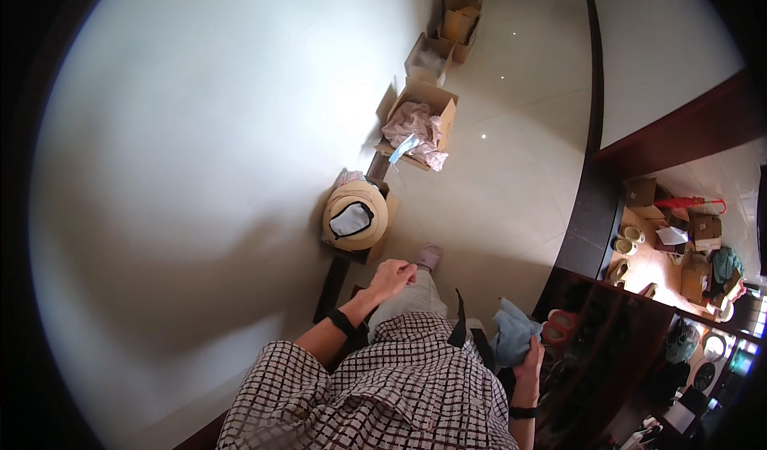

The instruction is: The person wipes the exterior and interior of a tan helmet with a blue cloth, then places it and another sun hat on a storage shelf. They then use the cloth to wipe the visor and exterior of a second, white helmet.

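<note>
My left hand [395, 277] is held out in front of my lap, its fingers curled in a loose fist with nothing visible in them. It is closest to a tan brimmed hat [379, 218], which lies on top of a cardboard box [375, 250] against the wall. On the right, my right hand [529, 364] grips a crumpled light-blue cloth [514, 332] low beside my body. A black strap [458, 322] sticks up between my lap and the cloth.
Open cardboard boxes [451, 103] line the wall ahead; the nearest holds pink patterned fabric [415, 126] and a pale blue face mask [403, 148]. Red shoes [558, 326] are by a dark cabinet [607, 322] on the right. Beyond a dark sill [590, 226] are more shoes and boxes.
</note>
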The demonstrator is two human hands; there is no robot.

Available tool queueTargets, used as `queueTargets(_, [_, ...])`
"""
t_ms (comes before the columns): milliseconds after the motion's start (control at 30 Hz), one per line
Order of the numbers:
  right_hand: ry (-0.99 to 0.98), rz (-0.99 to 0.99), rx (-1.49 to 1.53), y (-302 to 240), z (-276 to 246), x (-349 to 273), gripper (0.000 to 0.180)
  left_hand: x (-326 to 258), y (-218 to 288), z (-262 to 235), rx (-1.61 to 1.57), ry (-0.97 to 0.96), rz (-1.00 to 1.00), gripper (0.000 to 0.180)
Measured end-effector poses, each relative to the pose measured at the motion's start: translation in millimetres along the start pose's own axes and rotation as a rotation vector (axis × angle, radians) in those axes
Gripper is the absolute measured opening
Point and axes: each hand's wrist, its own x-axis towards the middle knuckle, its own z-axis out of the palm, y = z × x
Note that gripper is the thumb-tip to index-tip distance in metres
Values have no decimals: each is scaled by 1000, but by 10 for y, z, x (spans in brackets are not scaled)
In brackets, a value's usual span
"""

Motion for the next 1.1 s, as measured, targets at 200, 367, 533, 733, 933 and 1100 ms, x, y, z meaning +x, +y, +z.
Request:
queueTargets(200, [8,-18,-31,-175,503,-7,32,276,-547,-422,114,221,-130,37])
queueTargets(367, [-40,-16,-87,-123,510,120,25,286,-724,-455,188,286,-151,33])
queueTargets(533, [-107,-13,-145,-215,451,207,44,77,-709,-163,68,248,-220,28])
queueTargets(733, [-113,-34,-194,-258,92,459,46,177,-544,166,23,298,-143,34])
queueTargets(933, [-46,-66,-181,-348,-123,502,55,618,-187,260,-123,312,-134,65])
queueTargets(1100, [124,38,-211,-442,50,479,55,1483,216,84,-74,274,-155,82])
